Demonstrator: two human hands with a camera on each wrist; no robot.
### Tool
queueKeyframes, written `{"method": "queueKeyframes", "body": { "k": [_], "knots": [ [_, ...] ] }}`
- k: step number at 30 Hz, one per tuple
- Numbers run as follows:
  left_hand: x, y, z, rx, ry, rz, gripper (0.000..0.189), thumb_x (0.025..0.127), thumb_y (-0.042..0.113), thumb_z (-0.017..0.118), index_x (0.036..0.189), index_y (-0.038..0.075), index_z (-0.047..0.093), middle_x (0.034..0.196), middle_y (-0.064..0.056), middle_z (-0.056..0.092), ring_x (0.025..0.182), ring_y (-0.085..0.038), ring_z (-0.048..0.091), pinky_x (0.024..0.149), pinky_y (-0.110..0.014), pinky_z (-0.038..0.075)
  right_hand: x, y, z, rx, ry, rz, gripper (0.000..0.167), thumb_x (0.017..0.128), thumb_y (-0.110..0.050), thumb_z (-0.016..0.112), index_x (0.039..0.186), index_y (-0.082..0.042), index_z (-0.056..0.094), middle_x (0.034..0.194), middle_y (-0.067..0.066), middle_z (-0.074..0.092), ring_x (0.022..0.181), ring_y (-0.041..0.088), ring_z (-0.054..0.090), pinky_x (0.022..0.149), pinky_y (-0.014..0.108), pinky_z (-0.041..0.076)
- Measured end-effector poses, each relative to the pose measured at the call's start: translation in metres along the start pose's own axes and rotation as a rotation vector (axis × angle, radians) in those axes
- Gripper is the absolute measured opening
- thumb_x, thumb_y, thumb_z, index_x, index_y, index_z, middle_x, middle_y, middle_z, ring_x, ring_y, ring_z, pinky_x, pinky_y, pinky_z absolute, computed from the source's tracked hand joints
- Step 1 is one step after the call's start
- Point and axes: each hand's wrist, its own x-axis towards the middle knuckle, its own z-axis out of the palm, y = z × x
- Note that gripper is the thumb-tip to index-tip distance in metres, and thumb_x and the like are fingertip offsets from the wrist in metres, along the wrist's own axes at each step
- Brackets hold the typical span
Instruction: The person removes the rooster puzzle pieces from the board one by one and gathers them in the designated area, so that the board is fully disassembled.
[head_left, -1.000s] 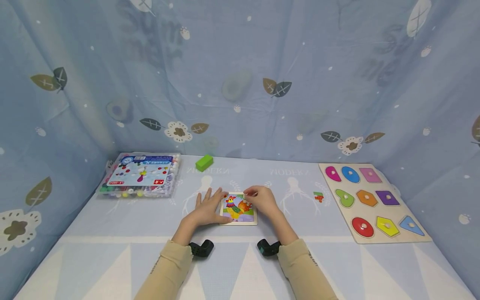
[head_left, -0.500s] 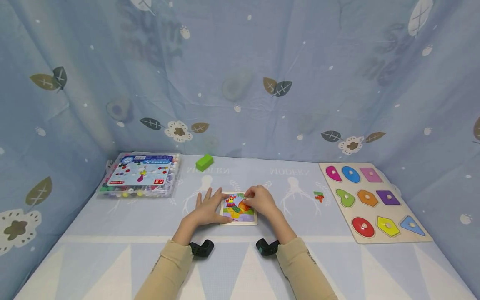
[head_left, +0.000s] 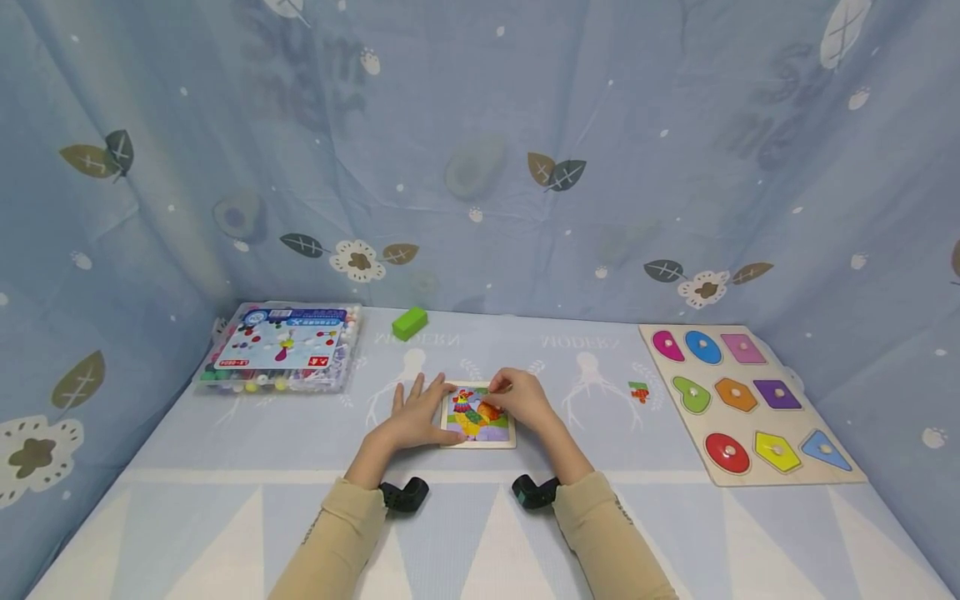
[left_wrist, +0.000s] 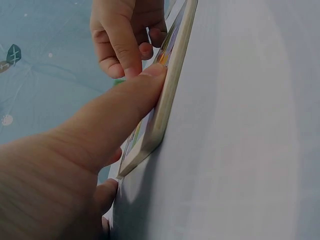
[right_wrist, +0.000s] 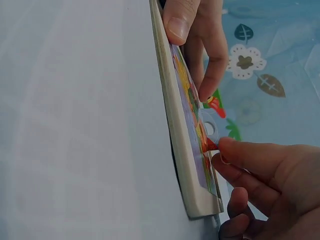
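While a clear case of small coloured parts sits left of the middle of the frame, a green block lies to its right, above my left hand. That hand's fingers are straight and spread, pinching nothing: the forefinger reaches the upper left corner of the chicken puzzle, and the thumb rests on its near side. The puzzle lies flat just below the middle of the frame, between my hands. Most of its picture looks filled to me, with the bird's head, body and purple ground in place; my right hand covers part of the upper right, so I can't tell exactly what gap is left there. My right thumb and forefinger are pinched together on a puzzle piece, half hidden by the fingertips, and I judge it isn't seated yet. Further right, a red and green loose piece lies well apart from the puzzle, so I'd say at least these two are left to fit. At the right of the frame, a wooden board carries nine coloured shapes, untouched by me.
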Motion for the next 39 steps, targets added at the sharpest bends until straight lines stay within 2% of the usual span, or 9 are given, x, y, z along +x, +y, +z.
{"method": "queueKeyframes", "body": {
  "k": [7, 15, 19, 24, 29, 34, 39],
  "knots": [
    [0.0007, -0.0011, 0.0003, -0.002, -0.004, 0.004, 0.075, 0.073, 0.046, 0.074, 0.133, 0.015, 0.041, 0.152, -0.019, 0.015, 0.139, -0.042, -0.003, 0.105, -0.06, -0.012, 0.0007, -0.0001, -0.0003, 0.019, -0.005, 0.006, 0.017, 0.081, -0.01, 0.07, 0.097, -0.008, 0.065, 0.078, 0.002, 0.065, 0.067, 0.011, 0.058, 0.062, 0.025, 0.049],
    [0.0014, -0.003, 0.0009, 0.02, -0.009, 0.023, 0.072, 0.075, 0.048, 0.072, 0.134, 0.021, 0.04, 0.153, -0.02, 0.004, 0.138, -0.043, -0.006, 0.103, -0.063, -0.012, 0.0037, 0.0014, 0.0019, 0.003, -0.016, 0.018, 0.012, 0.083, -0.011, 0.068, 0.094, -0.009, 0.067, 0.077, 0.002, 0.063, 0.067, 0.011, 0.056, 0.061, 0.024, 0.047],
    [0.0002, -0.004, 0.0001, 0.038, -0.041, 0.05, 0.07, 0.077, 0.05, 0.068, 0.137, 0.024, 0.043, 0.154, -0.017, 0.0, 0.137, -0.044, -0.009, 0.101, -0.064, -0.014, 0.0039, 0.0019, 0.0025, -0.01, -0.022, 0.021, 0.012, 0.083, -0.011, 0.068, 0.095, -0.009, 0.066, 0.079, 0.003, 0.063, 0.068, 0.012, 0.056, 0.06, 0.024, 0.047],
    [-0.002, -0.0043, -0.0017, 0.034, -0.086, 0.085, 0.062, 0.077, 0.051, 0.067, 0.134, 0.033, 0.049, 0.155, -0.015, 0.001, 0.137, -0.043, -0.011, 0.099, -0.065, -0.017, 0.0025, 0.0013, 0.0024, -0.025, -0.019, 0.014, 0.012, 0.083, -0.01, 0.067, 0.094, -0.009, 0.066, 0.08, 0.003, 0.064, 0.07, 0.012, 0.056, 0.06, 0.024, 0.046],
    [-0.0034, -0.0033, -0.0032, 0.037, -0.095, 0.092, 0.06, 0.077, 0.05, 0.068, 0.132, 0.032, 0.051, 0.154, -0.016, 0.004, 0.137, -0.045, -0.01, 0.098, -0.065, -0.017, 0.0016, -0.0002, 0.0023, -0.022, -0.021, 0.005, 0.012, 0.082, -0.009, 0.068, 0.093, -0.008, 0.066, 0.08, 0.003, 0.065, 0.07, 0.012, 0.056, 0.061, 0.024, 0.046],
    [-0.003, -0.0024, -0.0035, 0.037, -0.097, 0.087, 0.06, 0.077, 0.049, 0.069, 0.132, 0.031, 0.052, 0.154, -0.016, 0.006, 0.137, -0.044, -0.01, 0.099, -0.066, -0.016, 0.001, -0.0001, 0.0017, 0.013, -0.025, -0.004, 0.011, 0.082, -0.008, 0.068, 0.093, -0.007, 0.066, 0.079, 0.003, 0.065, 0.068, 0.012, 0.056, 0.06, 0.024, 0.046],
    [-0.0013, -0.0038, -0.0024, 0.058, -0.097, 0.089, 0.061, 0.076, 0.05, 0.068, 0.132, 0.031, 0.052, 0.154, -0.016, 0.007, 0.137, -0.045, -0.008, 0.099, -0.066, -0.014, 0.0016, 0.0001, -0.0026, 0.137, 0.019, 0.017, 0.011, 0.082, -0.005, 0.066, 0.093, -0.004, 0.065, 0.08, 0.006, 0.064, 0.071, 0.014, 0.056, 0.06, 0.023, 0.045]
  ]
}}
